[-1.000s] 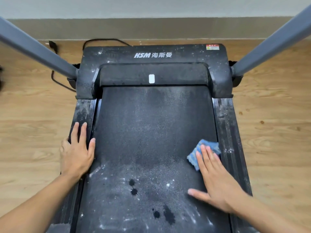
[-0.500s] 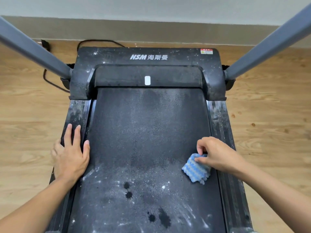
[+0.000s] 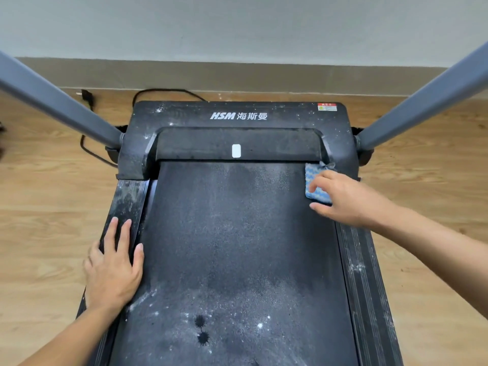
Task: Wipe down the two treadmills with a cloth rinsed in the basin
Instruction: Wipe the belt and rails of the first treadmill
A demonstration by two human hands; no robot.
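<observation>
- Wooden floor (image 3: 52, 196) runs out to both sides, with a pale wall (image 3: 237, 27) and skirting behind.
- A black treadmill (image 3: 237, 116) fills the middle, its dusty belt (image 3: 237, 233) between two grey uprights (image 3: 58, 101).
- The right hand (image 3: 351, 199) has travelled up the belt from the mid right edge to the far right corner, beside the motor cover. Half a second ago it pinched the cloth; now the fingers lie across it and press it down, thumb spread on the belt.
- The left hand (image 3: 113, 273) stays flat and holds nothing, fingers straight on the left side rail (image 3: 129, 196), thumb on the belt edge.
- The blue-and-white cloth (image 3: 313, 171) lies under the right fingers, its far edge touching the cover.
- Two dark splashes (image 3: 200, 321) mark the near belt.
</observation>
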